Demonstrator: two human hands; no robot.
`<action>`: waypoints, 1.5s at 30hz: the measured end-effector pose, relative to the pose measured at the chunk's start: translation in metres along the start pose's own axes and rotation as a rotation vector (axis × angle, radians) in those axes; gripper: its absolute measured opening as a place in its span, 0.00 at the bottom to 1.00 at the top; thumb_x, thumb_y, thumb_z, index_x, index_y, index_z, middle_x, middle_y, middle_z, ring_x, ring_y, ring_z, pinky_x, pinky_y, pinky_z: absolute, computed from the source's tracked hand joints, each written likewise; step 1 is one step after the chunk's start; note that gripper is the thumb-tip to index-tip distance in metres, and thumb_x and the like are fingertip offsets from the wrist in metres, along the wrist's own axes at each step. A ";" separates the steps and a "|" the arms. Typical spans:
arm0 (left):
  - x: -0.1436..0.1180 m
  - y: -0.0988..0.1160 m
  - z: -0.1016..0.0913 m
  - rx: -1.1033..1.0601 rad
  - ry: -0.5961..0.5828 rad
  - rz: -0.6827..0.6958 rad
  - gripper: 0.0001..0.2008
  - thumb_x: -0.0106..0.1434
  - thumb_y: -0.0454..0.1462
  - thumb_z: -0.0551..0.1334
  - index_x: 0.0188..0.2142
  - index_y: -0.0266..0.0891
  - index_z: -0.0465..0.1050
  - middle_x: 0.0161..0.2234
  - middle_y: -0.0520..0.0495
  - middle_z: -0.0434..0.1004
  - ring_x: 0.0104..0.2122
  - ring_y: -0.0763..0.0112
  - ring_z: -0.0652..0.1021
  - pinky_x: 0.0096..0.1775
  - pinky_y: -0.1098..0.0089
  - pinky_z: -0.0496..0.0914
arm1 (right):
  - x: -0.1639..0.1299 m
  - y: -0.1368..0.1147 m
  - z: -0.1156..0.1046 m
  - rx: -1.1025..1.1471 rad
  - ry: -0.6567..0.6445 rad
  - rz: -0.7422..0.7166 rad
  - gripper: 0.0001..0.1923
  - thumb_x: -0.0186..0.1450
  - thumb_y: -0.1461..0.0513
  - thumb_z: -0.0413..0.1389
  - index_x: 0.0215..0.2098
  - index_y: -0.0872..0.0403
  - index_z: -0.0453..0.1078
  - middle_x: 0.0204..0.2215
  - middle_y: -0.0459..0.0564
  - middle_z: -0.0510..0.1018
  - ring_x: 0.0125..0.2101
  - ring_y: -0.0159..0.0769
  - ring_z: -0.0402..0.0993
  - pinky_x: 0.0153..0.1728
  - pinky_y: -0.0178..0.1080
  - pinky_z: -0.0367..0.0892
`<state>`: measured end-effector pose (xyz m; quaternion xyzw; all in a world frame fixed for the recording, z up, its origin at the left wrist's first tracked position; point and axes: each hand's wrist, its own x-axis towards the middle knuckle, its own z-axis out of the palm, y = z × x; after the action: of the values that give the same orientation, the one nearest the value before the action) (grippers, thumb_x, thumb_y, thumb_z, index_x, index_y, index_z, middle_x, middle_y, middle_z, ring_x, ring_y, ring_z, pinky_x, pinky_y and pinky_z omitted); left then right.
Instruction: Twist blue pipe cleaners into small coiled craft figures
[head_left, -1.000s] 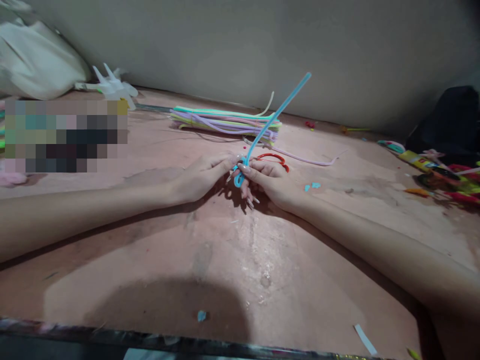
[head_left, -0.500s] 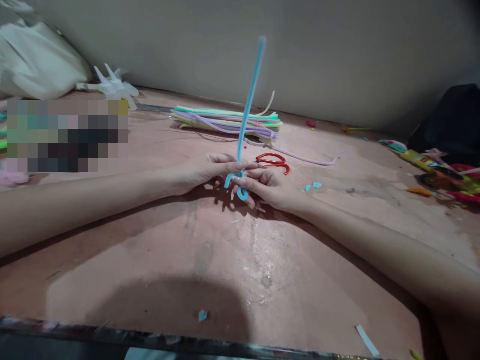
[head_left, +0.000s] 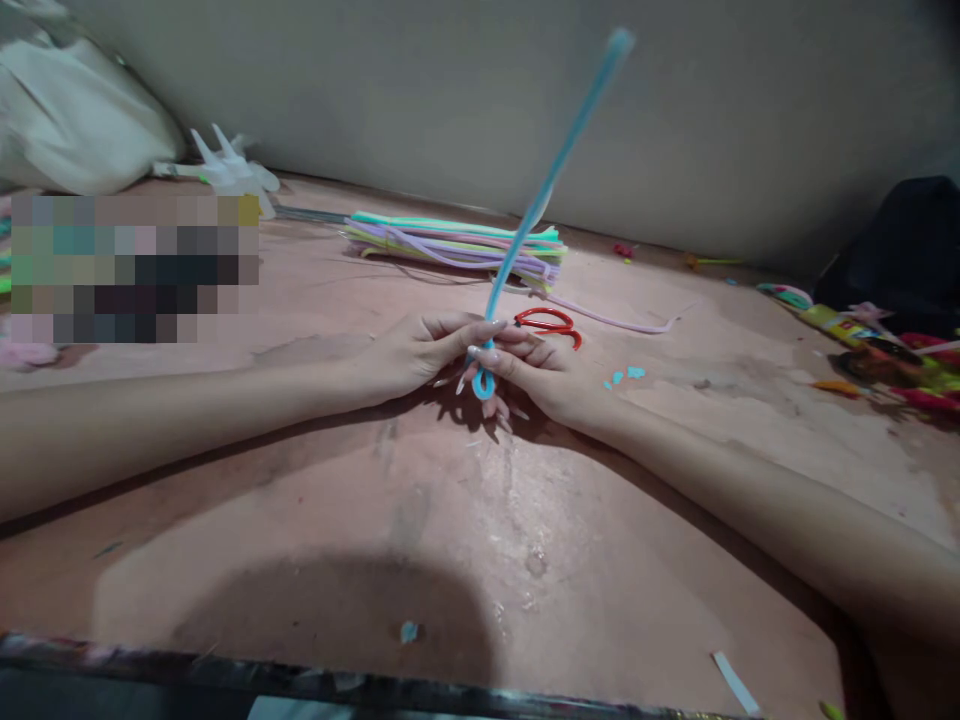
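Blue pipe cleaner [head_left: 541, 195] has swung: half a second ago its free end stood near 12 o'clock, now it leans toward 1 o'clock, tip blurred with motion. A second ago it leaned further right and lower. The loop [head_left: 483, 383] at its lower end looks rounder and more closed than before, so the bending or twisting at the base seems to be progressing.

Left hand [head_left: 417, 353] and right hand [head_left: 541, 370] meet at table centre, fingertips pinched shut on the stem just above the loop. Both forearms lie flat on the table [head_left: 420, 510].

Materials: stem is thin, fuzzy and bendable; it holds its curve. Table is pinkish, worn and stained, with small blue offcuts [head_left: 624, 375] at 3 o'clock of the hands. Red scissors [head_left: 547, 321] lie just behind the right hand, partly hidden. Bundle of pastel pipe cleaners [head_left: 450, 243] lies at 12 o'clock, well apart. White bag [head_left: 82, 115] sits at 10 o'clock. Colourful clutter [head_left: 877, 355] sits at 3 o'clock by a dark bag [head_left: 900, 245].
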<state>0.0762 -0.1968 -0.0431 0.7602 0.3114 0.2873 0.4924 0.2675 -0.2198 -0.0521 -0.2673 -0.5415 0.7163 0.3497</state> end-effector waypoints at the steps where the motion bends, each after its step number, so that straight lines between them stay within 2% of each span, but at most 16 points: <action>1: 0.001 -0.001 0.001 -0.016 0.028 0.011 0.28 0.79 0.61 0.50 0.48 0.41 0.74 0.26 0.49 0.81 0.19 0.70 0.78 0.22 0.71 0.71 | 0.000 -0.002 0.000 -0.040 0.025 -0.005 0.18 0.69 0.49 0.68 0.35 0.55 0.75 0.22 0.43 0.79 0.18 0.26 0.72 0.17 0.29 0.67; 3: 0.002 -0.003 0.000 -0.014 0.109 0.058 0.25 0.79 0.61 0.52 0.49 0.43 0.70 0.28 0.51 0.79 0.21 0.71 0.77 0.23 0.71 0.70 | 0.000 -0.004 0.000 -0.119 0.074 -0.014 0.21 0.71 0.48 0.67 0.31 0.54 0.73 0.18 0.42 0.76 0.14 0.24 0.66 0.14 0.28 0.59; 5: 0.002 -0.005 -0.004 0.077 0.158 0.144 0.26 0.77 0.62 0.53 0.43 0.44 0.67 0.29 0.51 0.76 0.25 0.70 0.77 0.27 0.70 0.72 | 0.000 -0.006 0.000 -0.167 0.109 -0.033 0.24 0.70 0.46 0.67 0.28 0.53 0.71 0.17 0.41 0.75 0.13 0.23 0.62 0.12 0.28 0.54; 9: 0.001 -0.005 -0.012 0.247 0.086 0.287 0.31 0.76 0.66 0.50 0.35 0.43 0.67 0.30 0.50 0.72 0.32 0.67 0.77 0.36 0.67 0.75 | 0.000 -0.006 -0.001 -0.229 0.091 -0.052 0.27 0.68 0.42 0.68 0.27 0.52 0.69 0.16 0.41 0.73 0.12 0.24 0.60 0.11 0.30 0.53; 13: 0.000 -0.004 -0.017 0.286 0.066 0.345 0.32 0.76 0.66 0.49 0.37 0.42 0.70 0.33 0.48 0.75 0.34 0.66 0.77 0.41 0.66 0.75 | 0.001 -0.008 -0.002 -0.263 0.019 -0.114 0.29 0.69 0.39 0.64 0.28 0.52 0.68 0.17 0.39 0.70 0.13 0.23 0.58 0.13 0.30 0.52; 16: -0.001 -0.003 -0.021 0.359 0.055 0.372 0.32 0.76 0.66 0.48 0.38 0.43 0.70 0.34 0.47 0.77 0.35 0.64 0.77 0.43 0.64 0.75 | 0.002 -0.010 -0.003 -0.310 0.019 -0.190 0.29 0.70 0.39 0.63 0.28 0.53 0.67 0.18 0.39 0.68 0.16 0.23 0.57 0.16 0.30 0.50; 19: -0.002 -0.005 -0.023 0.368 0.049 0.382 0.31 0.76 0.66 0.48 0.38 0.45 0.69 0.32 0.47 0.75 0.33 0.64 0.77 0.39 0.63 0.74 | 0.003 -0.009 -0.005 -0.375 0.052 -0.252 0.28 0.71 0.39 0.62 0.29 0.53 0.68 0.21 0.39 0.64 0.20 0.25 0.57 0.19 0.31 0.52; 21: -0.003 -0.010 -0.023 0.398 0.055 0.369 0.29 0.75 0.66 0.51 0.39 0.45 0.68 0.29 0.50 0.73 0.28 0.66 0.74 0.33 0.65 0.70 | 0.003 -0.009 -0.006 -0.404 0.059 -0.267 0.28 0.71 0.39 0.62 0.30 0.53 0.68 0.22 0.39 0.63 0.22 0.25 0.56 0.22 0.32 0.52; 23: -0.003 -0.016 -0.022 0.407 0.116 0.383 0.26 0.74 0.65 0.56 0.41 0.45 0.66 0.27 0.53 0.70 0.24 0.70 0.70 0.28 0.67 0.66 | 0.003 -0.009 -0.006 -0.420 0.062 -0.278 0.29 0.72 0.39 0.61 0.29 0.53 0.67 0.23 0.40 0.62 0.23 0.26 0.55 0.23 0.33 0.52; 25: -0.003 -0.022 -0.021 0.387 0.188 0.434 0.25 0.73 0.63 0.60 0.44 0.46 0.64 0.30 0.54 0.71 0.23 0.73 0.70 0.26 0.69 0.65 | 0.003 -0.009 -0.006 -0.419 0.069 -0.286 0.29 0.72 0.39 0.60 0.28 0.52 0.66 0.23 0.40 0.61 0.23 0.26 0.54 0.24 0.34 0.52; 27: -0.003 -0.025 -0.021 0.420 0.227 0.475 0.22 0.74 0.60 0.60 0.45 0.45 0.65 0.33 0.53 0.73 0.24 0.74 0.72 0.27 0.70 0.66 | 0.002 -0.009 -0.005 -0.413 0.076 -0.281 0.29 0.72 0.38 0.60 0.29 0.52 0.67 0.23 0.40 0.60 0.23 0.27 0.53 0.24 0.34 0.52; 30: -0.004 -0.021 -0.023 0.630 0.201 0.500 0.18 0.79 0.55 0.56 0.45 0.43 0.69 0.30 0.53 0.73 0.25 0.73 0.72 0.29 0.70 0.65 | 0.002 -0.008 -0.005 -0.415 0.087 -0.249 0.29 0.71 0.36 0.59 0.31 0.52 0.67 0.23 0.40 0.60 0.23 0.27 0.52 0.24 0.35 0.51; 35: -0.004 -0.013 -0.025 0.842 0.217 0.515 0.24 0.82 0.53 0.47 0.45 0.40 0.73 0.29 0.50 0.76 0.28 0.68 0.76 0.32 0.68 0.66 | 0.004 -0.005 -0.009 -0.396 0.101 -0.252 0.31 0.70 0.36 0.61 0.30 0.52 0.66 0.23 0.40 0.60 0.23 0.27 0.53 0.24 0.35 0.50; 39: -0.003 -0.015 -0.026 0.908 0.211 0.510 0.24 0.82 0.53 0.47 0.46 0.39 0.74 0.31 0.48 0.79 0.31 0.67 0.79 0.34 0.69 0.67 | 0.004 -0.005 -0.010 -0.399 0.089 -0.229 0.29 0.70 0.36 0.61 0.32 0.53 0.71 0.23 0.40 0.61 0.22 0.27 0.53 0.23 0.35 0.49; 42: -0.003 -0.017 -0.028 0.935 0.160 0.540 0.26 0.82 0.53 0.46 0.46 0.39 0.75 0.35 0.46 0.82 0.33 0.66 0.80 0.35 0.68 0.67 | 0.002 -0.006 -0.010 -0.421 0.104 -0.203 0.28 0.70 0.37 0.61 0.36 0.53 0.75 0.25 0.41 0.65 0.25 0.28 0.58 0.25 0.35 0.55; 45: -0.003 -0.017 -0.030 0.925 0.152 0.555 0.27 0.83 0.53 0.46 0.46 0.39 0.76 0.37 0.44 0.83 0.33 0.65 0.80 0.35 0.68 0.68 | 0.001 -0.008 -0.010 -0.461 0.104 -0.188 0.27 0.71 0.38 0.60 0.37 0.53 0.76 0.30 0.45 0.72 0.31 0.31 0.66 0.32 0.35 0.64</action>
<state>0.0492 -0.1763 -0.0492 0.9283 0.2278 0.2935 -0.0116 0.2758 -0.2119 -0.0474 -0.3249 -0.6944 0.5233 0.3720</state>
